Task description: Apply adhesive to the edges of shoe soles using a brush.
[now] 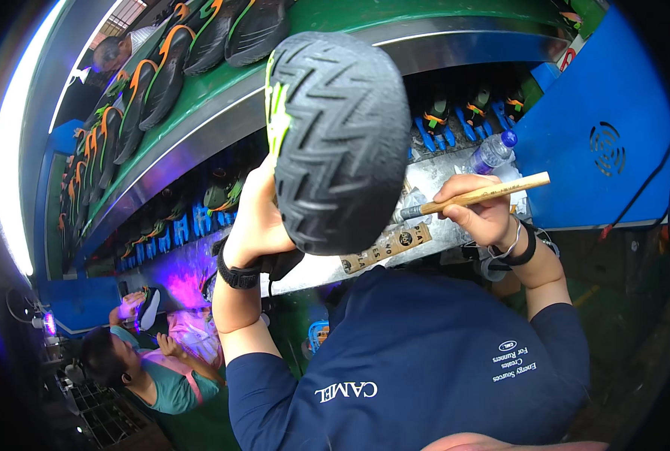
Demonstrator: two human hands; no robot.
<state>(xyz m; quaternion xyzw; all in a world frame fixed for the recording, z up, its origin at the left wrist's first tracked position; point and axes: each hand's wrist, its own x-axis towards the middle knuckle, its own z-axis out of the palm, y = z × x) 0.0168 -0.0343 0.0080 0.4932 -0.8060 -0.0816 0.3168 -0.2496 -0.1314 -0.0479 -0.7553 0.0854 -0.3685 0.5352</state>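
My left hand (260, 214) is closed around a black shoe sole (342, 143) with a zigzag tread. The tread faces up toward me, and lime green shows along its left edge. Whether an upper is attached on the far side is hidden. In my right hand (478, 210) is a brush (485, 195) with a pale wooden handle and a metal collar, pinched between thumb and fingers. Its bristle end points left at the sole's lower right edge; I cannot tell if the two touch. Below the brush, a brown printed cardboard strip (387, 248) lies on the metal worktop (305, 276).
A purple-capped bottle (493, 152) stands behind my right hand. Black soles (171, 64) with orange and green trim line the green upper shelf (342, 19). Blue holders (425, 134) carry shoes underneath. A blue machine housing (598, 128) rises at right. A co-worker (151, 368) handles a shoe at left.
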